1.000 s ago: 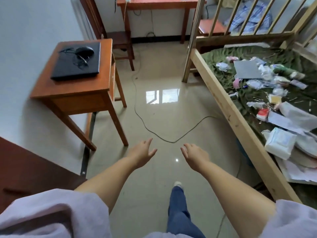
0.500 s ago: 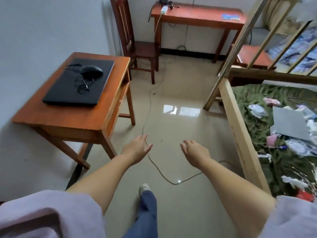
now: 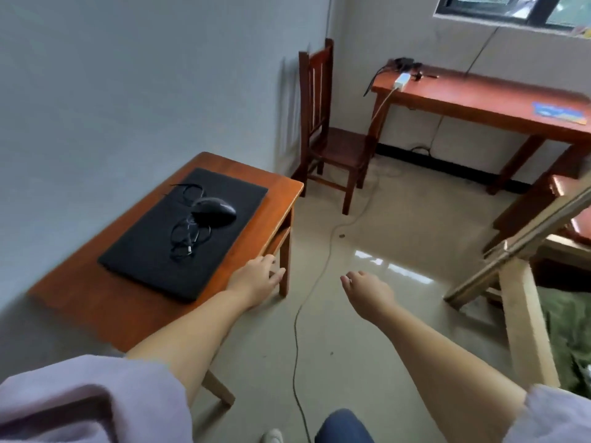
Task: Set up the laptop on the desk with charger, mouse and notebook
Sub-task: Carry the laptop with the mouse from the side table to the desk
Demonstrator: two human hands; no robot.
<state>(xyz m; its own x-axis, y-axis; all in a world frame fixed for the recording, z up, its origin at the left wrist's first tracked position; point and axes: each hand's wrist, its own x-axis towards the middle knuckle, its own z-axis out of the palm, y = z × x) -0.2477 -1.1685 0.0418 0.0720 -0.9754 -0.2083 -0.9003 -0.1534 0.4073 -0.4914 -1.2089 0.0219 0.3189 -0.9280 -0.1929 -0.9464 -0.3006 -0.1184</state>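
Observation:
A closed black laptop (image 3: pixel 153 251) lies flat on a small wooden table (image 3: pixel 96 298) by the left wall. On its lid rests a black mouse (image 3: pixel 214 211) with its cable (image 3: pixel 187 235) coiled beside it. My left hand (image 3: pixel 256 276) hovers at the table's right edge, just right of the laptop, fingers apart and holding nothing. My right hand (image 3: pixel 367 290) hangs over the floor, empty, fingers loosely spread. Against the far wall stands a long red desk (image 3: pixel 479 100) carrying a white power strip (image 3: pixel 401 80), a dark charger-like bundle (image 3: pixel 403 63) and a blue notebook (image 3: pixel 559 113).
A wooden chair (image 3: pixel 332 135) stands between the small table and the desk. A thin cable (image 3: pixel 307 289) snakes across the tiled floor. The wooden bed frame (image 3: pixel 524 318) and green bedding (image 3: pixel 572 340) close off the right side. A window (image 3: pixel 511 8) sits above the desk.
I have moved forward and my view has swung left and up; the small table is much nearer. My left hand has reached the table's right edge. Both hands stay empty.

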